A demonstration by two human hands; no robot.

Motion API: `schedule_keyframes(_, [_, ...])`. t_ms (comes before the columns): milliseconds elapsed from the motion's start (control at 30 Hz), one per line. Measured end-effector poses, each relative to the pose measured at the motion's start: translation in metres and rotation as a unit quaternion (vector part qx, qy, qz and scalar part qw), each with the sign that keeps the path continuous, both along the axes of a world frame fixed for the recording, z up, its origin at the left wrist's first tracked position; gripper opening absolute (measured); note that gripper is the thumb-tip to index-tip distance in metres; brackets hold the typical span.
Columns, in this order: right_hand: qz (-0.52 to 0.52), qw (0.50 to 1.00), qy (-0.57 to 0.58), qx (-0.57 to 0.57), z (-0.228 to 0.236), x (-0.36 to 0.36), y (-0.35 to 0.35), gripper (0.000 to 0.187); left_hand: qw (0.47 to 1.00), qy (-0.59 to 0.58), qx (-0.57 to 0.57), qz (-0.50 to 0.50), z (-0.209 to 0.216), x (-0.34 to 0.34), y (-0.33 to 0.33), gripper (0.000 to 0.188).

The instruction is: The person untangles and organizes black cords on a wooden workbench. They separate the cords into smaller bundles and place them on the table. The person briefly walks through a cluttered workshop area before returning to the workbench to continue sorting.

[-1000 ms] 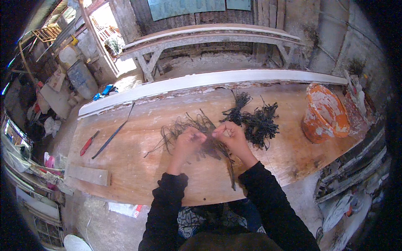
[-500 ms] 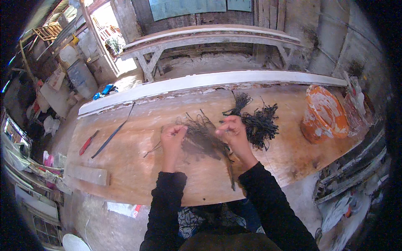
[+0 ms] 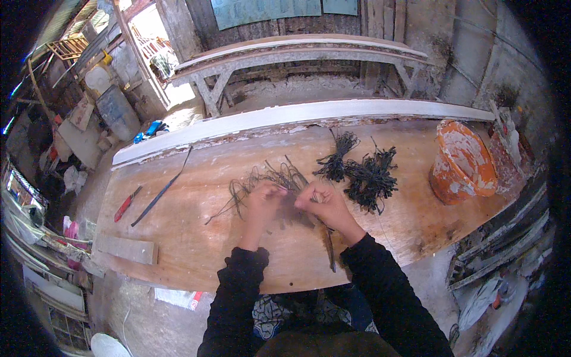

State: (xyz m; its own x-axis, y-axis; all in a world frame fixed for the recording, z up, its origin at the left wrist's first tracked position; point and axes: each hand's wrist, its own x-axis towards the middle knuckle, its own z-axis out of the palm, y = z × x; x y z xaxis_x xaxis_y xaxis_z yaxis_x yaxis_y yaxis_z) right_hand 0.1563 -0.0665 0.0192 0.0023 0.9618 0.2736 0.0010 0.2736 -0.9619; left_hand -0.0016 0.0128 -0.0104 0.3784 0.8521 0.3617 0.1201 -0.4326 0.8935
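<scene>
Close together over the middle of the wooden table (image 3: 196,250), both my hands have their fingers pinched. My left hand (image 3: 263,205) and my right hand (image 3: 324,203) sit a small gap apart; whatever thin thing they pinch is too small and blurred to tell. Beneath and behind them spreads a loose pile of dark thin strands (image 3: 241,185), partly hidden by the hands. A long dark strip (image 3: 331,253) lies below my right hand. Beyond that hand rest two bunches of black looped strands, a smaller bunch (image 3: 336,156) and a larger bunch (image 3: 372,178).
An orange bucket (image 3: 443,172) smeared with white stands at the right. On the left lie a red-handled knife (image 3: 124,207), a dark strap (image 3: 162,189) and a flat wooden block (image 3: 128,249). A long white plank (image 3: 279,114) runs along the far edge, with a bench (image 3: 309,58) behind.
My hands have come closer together, the left moving right and slightly down, the right slightly down. The strands on the table show more plainly to the left of my left hand.
</scene>
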Motion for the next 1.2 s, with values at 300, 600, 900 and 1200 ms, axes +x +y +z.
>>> schedule_keyframes(300, [-0.349,0.93,-0.089,0.077,-0.016,0.022,0.024,0.017,0.941,-0.025,-0.107,-0.321,0.025,0.004,-0.029,0.007])
schedule_keyframes(600, [-0.142,0.977,-0.135,0.084,-0.011,0.008,0.009,0.012,0.984,-0.073,-0.103,0.125,0.007,-0.027,0.017,0.009])
schedule_keyframes(900, [0.161,0.986,-0.016,0.042,0.016,-0.02,-0.011,0.014,0.979,-0.165,-0.062,0.102,-0.004,-0.019,0.021,0.006])
schedule_keyframes(1200, [-0.123,0.992,0.014,0.021,-0.023,0.006,0.017,0.006,0.998,-0.022,-0.024,-0.052,0.011,0.004,-0.01,0.003])
